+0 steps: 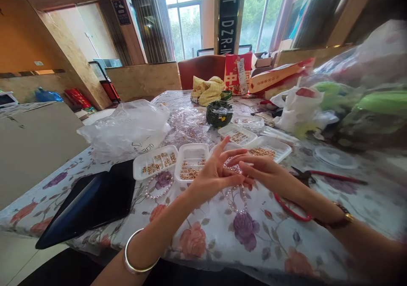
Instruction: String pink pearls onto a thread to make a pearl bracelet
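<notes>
My left hand [216, 169] and my right hand [262, 171] meet over the middle of the table, fingertips touching. Between them is a strand of small pale pink-white pearl beads [237, 199], part of it looped below the fingers. The left index finger points up while the thumb and other fingers close on the strand. On the right, the fingers are pinched against it; the exact grip is partly hidden. A finished-looking pearl bead bracelet [159, 187] lies left of my left hand. Open plastic trays of gold beads [191, 162] stand just behind the hands.
Red-handled pliers [305, 175] lie partly under my right forearm. A black tablet-like object [104, 197] rests at left. Behind are a clear plastic bag [127, 129], a dark green wire coil [219, 113], a yellow cloth [206, 90] and several bags on the right.
</notes>
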Action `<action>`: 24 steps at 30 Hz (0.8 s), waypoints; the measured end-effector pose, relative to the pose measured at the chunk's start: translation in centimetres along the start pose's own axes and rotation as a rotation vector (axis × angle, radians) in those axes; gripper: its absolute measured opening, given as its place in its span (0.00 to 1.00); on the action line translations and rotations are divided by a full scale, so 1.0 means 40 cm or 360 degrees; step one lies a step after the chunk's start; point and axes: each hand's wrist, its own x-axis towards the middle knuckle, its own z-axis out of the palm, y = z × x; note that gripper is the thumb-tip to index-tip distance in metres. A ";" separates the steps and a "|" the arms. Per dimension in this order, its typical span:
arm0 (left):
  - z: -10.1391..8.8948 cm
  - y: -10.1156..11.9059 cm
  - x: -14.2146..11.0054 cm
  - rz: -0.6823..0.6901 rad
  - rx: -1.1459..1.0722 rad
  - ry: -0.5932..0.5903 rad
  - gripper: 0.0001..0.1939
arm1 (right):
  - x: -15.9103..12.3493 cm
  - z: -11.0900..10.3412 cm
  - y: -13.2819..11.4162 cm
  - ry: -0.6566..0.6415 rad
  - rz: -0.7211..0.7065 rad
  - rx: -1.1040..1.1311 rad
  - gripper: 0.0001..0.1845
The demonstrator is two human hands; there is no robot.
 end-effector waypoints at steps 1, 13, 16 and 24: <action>0.000 -0.001 0.000 -0.0011 -0.0023 -0.0046 0.47 | -0.001 0.002 0.002 -0.0095 0.0002 0.0013 0.17; -0.002 0.012 -0.001 0.0005 -0.0026 -0.0105 0.42 | -0.004 0.001 -0.001 -0.0438 0.0343 0.0387 0.24; -0.004 0.013 0.002 0.0041 0.0029 -0.0037 0.38 | -0.003 -0.003 -0.017 -0.0352 0.0299 0.0367 0.22; -0.013 0.008 0.006 0.0020 0.0112 0.0147 0.30 | -0.004 -0.011 -0.010 -0.0150 0.0236 0.0516 0.18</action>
